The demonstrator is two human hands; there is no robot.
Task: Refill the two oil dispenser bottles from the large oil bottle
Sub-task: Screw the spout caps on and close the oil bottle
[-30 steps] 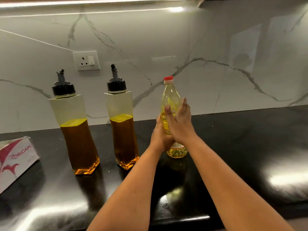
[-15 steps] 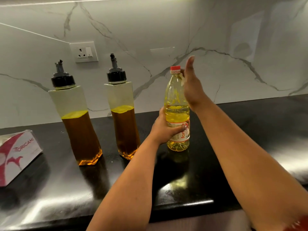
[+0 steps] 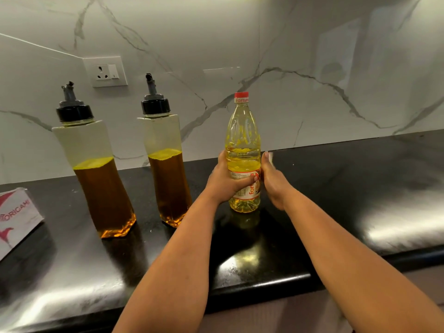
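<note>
The large oil bottle (image 3: 243, 140), clear plastic with a red cap and pale yellow oil, stands upright on the black counter (image 3: 336, 212). My left hand (image 3: 224, 181) grips its labelled lower part, thumb across the front. My right hand (image 3: 272, 181) lies against the bottle's right side with fingers straight. Two dispenser bottles with black spout caps stand to the left, the left dispenser (image 3: 96, 169) and the right dispenser (image 3: 165, 162), each a bit over half full of amber oil, both capped.
A white and red tissue box (image 3: 16, 217) lies at the counter's left edge. A wall socket (image 3: 107, 72) sits on the marble backsplash behind the dispensers. The counter's front edge runs just below my forearms.
My right hand came down from the bottle's red cap to its lower right side. My left hand kept its grip on the bottle. The view shifted slightly.
</note>
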